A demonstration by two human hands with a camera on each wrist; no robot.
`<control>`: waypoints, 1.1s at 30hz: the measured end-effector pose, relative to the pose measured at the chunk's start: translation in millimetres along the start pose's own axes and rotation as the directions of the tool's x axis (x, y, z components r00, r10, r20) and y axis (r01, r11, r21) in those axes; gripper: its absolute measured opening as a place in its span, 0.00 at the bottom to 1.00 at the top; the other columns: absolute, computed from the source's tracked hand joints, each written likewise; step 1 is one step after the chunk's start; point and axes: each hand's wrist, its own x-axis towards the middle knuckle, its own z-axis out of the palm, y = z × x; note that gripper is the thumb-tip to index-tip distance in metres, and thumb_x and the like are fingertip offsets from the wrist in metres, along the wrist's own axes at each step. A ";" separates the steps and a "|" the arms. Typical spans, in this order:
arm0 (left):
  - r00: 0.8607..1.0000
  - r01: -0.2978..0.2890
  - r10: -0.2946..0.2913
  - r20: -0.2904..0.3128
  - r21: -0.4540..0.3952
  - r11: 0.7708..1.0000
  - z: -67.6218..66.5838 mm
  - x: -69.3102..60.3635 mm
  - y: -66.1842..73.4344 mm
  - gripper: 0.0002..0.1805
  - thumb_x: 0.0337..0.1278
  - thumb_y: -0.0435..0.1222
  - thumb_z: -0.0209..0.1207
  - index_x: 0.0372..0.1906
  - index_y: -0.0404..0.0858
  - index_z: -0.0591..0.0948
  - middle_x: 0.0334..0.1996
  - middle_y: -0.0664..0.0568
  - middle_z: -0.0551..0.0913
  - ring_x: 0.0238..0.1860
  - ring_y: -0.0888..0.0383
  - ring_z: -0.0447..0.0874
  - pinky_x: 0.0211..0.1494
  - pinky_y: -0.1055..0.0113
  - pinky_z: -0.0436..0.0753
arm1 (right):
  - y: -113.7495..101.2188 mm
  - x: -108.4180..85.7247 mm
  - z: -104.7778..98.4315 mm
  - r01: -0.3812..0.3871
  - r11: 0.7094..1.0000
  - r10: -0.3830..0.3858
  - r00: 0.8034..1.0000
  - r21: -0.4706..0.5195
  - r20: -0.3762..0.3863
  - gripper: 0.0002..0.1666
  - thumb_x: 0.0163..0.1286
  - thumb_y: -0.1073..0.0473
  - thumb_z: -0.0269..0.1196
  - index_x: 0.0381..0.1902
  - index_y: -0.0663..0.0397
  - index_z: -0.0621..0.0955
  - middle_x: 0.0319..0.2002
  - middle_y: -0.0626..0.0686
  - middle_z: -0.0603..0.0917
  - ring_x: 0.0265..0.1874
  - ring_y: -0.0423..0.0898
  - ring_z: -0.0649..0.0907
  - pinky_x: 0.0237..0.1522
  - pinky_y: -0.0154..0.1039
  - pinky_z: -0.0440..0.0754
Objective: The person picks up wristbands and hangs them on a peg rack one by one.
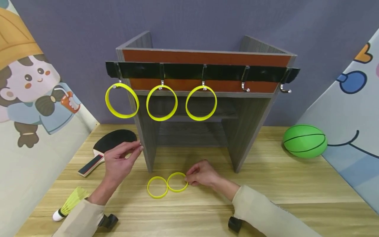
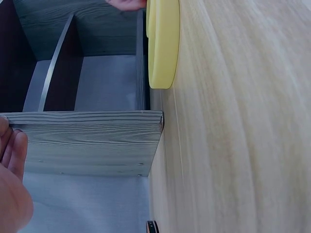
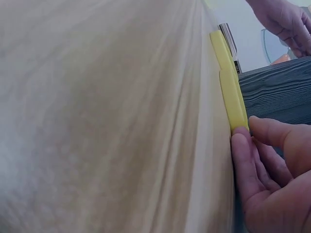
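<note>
My right hand [image 1: 202,173] pinches the right edge of a yellow ring [image 1: 177,182] on the wooden table; thumb and fingertips meet at its rim in the right wrist view. A second yellow ring [image 1: 157,187] lies against its left side. My left hand [image 1: 122,161] is at the front edge of the grey wooden stand's left panel [image 1: 145,141], fingertips touching it. Three more yellow rings hang from hooks on the black bar [image 1: 183,71]: a left ring [image 1: 136,102], a middle ring [image 1: 176,102] and a right ring [image 1: 216,102]. Two hooks on the right hold nothing.
A black table tennis bat [image 1: 115,140] lies left of the stand. Nearer on that side is a yellow shuttlecock [image 1: 72,200]. A green ball [image 1: 305,141] sits at the right beside the printed wall panel [image 1: 340,118].
</note>
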 end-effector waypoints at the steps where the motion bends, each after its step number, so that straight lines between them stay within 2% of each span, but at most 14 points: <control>1: 1.000 0.001 -0.001 0.001 -0.002 1.000 -0.1 -0.1 -0.2 0.17 0.27 0.03 0.57 0.32 0.14 0.80 0.27 0.29 0.80 0.31 0.59 0.84 0.36 0.73 0.83 | 0.1 0.2 0.1 -0.005 1.000 0.005 1.000 -0.005 -0.004 0.09 0.53 0.69 0.71 0.31 0.69 0.81 0.23 0.56 0.83 0.23 0.47 0.84 0.28 0.39 0.85; 16: 1.000 0.003 -0.003 0.000 -0.013 1.000 0.8 0.1 0.5 0.19 0.24 0.01 0.56 0.32 0.14 0.80 0.26 0.29 0.80 0.31 0.59 0.84 0.36 0.74 0.83 | -2.6 -1.1 0.7 0.000 1.000 -0.001 1.000 -0.011 -0.019 0.08 0.52 0.71 0.70 0.30 0.69 0.82 0.22 0.56 0.84 0.21 0.46 0.83 0.26 0.38 0.85; 28: 1.000 -0.002 0.002 0.003 0.004 1.000 -1.0 -0.1 -0.1 0.17 0.26 0.03 0.58 0.32 0.14 0.80 0.26 0.30 0.81 0.30 0.59 0.84 0.35 0.74 0.83 | -2.0 -8.3 -5.5 0.003 0.997 -0.004 1.000 0.081 0.006 0.09 0.51 0.73 0.68 0.32 0.72 0.81 0.23 0.57 0.83 0.23 0.47 0.83 0.30 0.41 0.85; 33: 1.000 -0.009 0.009 0.005 -0.001 1.000 -0.9 0.3 0.1 0.17 0.26 0.03 0.57 0.32 0.14 0.80 0.26 0.30 0.81 0.30 0.59 0.84 0.35 0.75 0.83 | -8.2 -16.6 -10.9 0.004 0.989 -0.002 1.000 0.147 -0.013 0.11 0.52 0.74 0.67 0.34 0.72 0.80 0.25 0.58 0.83 0.25 0.48 0.84 0.31 0.42 0.85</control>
